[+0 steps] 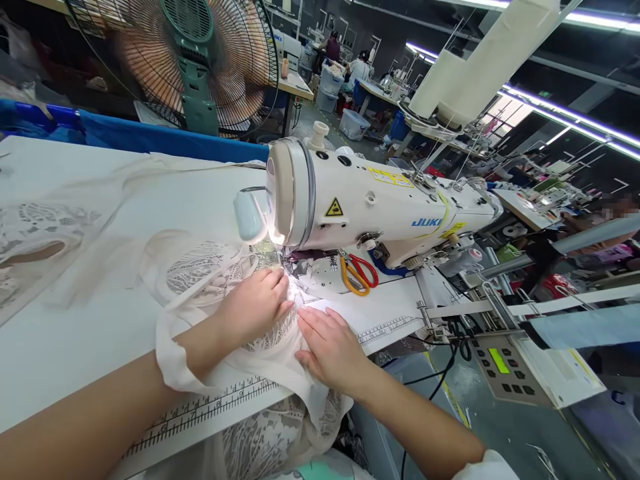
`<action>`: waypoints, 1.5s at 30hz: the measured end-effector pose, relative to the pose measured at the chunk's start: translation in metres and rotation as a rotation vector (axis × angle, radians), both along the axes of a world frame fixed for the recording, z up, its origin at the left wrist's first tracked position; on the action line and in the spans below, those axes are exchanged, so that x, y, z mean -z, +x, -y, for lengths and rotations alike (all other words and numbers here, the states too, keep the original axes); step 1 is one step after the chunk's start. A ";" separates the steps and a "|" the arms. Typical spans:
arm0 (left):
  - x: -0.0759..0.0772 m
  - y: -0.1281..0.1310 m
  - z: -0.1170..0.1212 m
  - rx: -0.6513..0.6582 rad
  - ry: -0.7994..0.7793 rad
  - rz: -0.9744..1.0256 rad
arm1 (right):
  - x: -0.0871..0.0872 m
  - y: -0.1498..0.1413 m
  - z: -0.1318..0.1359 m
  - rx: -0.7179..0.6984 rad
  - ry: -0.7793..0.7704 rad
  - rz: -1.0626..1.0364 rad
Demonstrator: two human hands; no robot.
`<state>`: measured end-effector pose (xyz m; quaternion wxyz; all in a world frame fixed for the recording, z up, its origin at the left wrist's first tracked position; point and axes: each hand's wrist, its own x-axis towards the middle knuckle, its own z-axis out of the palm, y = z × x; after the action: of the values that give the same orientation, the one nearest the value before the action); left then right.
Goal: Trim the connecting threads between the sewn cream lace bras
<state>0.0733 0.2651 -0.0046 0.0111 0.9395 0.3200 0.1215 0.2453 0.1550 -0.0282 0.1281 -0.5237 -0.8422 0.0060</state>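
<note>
A cream lace garment (273,337) lies under the head of a white JUKI sewing machine (350,200), and part of it hangs over the table's front edge. Close to the needle area, my left hand (255,303) is closed on the fabric with bent fingers; a loose cream strap (167,357) loops around that forearm. My right hand (327,347) rests on the garment just to the right, fingers stretched and thumb apart. The needle itself is hidden by the fingers and machine head. Orange-and-red-handled thread snips (359,273) lie on the machine bed beyond my right hand.
More cream lace fabric (55,220) spreads over the left of the white table (70,373). A printed ruler strip (220,403) runs along the front edge. A large fan (195,60) stands behind. At right are a control box (520,370) and a tape feeder (493,307).
</note>
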 end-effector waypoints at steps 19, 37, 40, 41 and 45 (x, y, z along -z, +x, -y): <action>0.007 0.001 -0.002 -0.045 0.033 0.031 | -0.002 -0.003 -0.003 0.010 -0.009 0.023; 0.010 -0.032 0.032 0.047 0.154 -0.042 | -0.009 0.004 -0.007 -0.115 0.074 -0.091; 0.010 -0.039 0.034 -0.052 0.115 -0.114 | -0.006 0.004 -0.011 -0.102 0.071 -0.109; 0.009 -0.041 0.032 -0.094 0.102 -0.143 | -0.005 0.004 -0.012 -0.097 0.069 -0.112; 0.005 -0.045 0.023 -0.192 0.066 -0.207 | -0.008 0.002 -0.018 -0.070 0.032 -0.092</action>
<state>0.0280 0.2426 -0.0095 -0.0645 0.9120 0.4036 0.0352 0.2468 0.1730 -0.0200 0.1746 -0.4909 -0.8533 0.0208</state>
